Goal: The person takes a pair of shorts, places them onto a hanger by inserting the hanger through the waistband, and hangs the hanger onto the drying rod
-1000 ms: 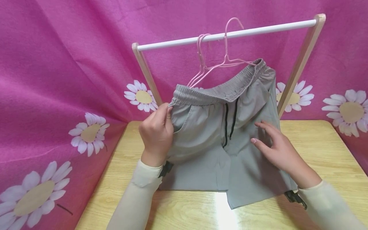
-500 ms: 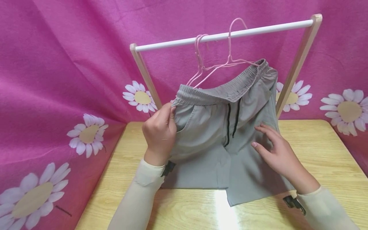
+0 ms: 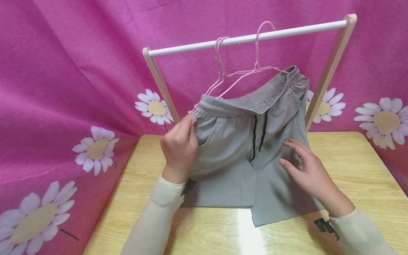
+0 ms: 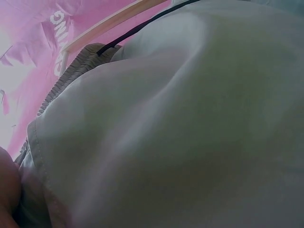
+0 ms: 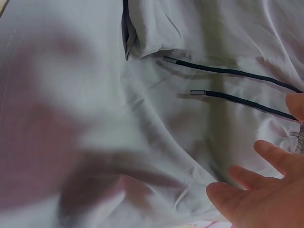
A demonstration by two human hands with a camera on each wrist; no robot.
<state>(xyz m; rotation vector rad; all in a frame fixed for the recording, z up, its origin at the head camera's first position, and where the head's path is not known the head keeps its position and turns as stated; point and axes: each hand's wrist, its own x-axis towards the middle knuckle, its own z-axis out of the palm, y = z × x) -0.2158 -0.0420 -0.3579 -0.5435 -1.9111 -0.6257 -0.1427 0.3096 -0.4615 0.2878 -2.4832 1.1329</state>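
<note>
Grey drawstring pants (image 3: pixel 229 141) hang from a pink hanger (image 3: pixel 256 46), whose right end sits inside the gathered waistband (image 3: pixel 220 107). At the waistband's left side, my left hand (image 3: pixel 180 147) pinches the fabric beside the pocket; in the left wrist view only a bit of that hand (image 4: pixel 7 190) shows at the edge. My right hand (image 3: pixel 307 170) hovers in front of the right leg with fingers spread and nothing held. Two black drawstrings (image 5: pixel 237 72) dangle from the waist, near the right fingers. The hanger's left lower end is hidden by the cloth.
A rack with a white rail (image 3: pixel 299 32) and wooden posts (image 3: pixel 329 74) stands on the wood-grain table (image 3: pixel 210 233). More pink hangers (image 3: pixel 220 60) hang left of the pants' hanger. Pink cloth with daisies (image 3: pixel 95 147) covers the walls behind and to the left.
My left hand has moved slightly right with the waistband. The hanger and pants shift right along the rail. My right hand stays nearly still.
</note>
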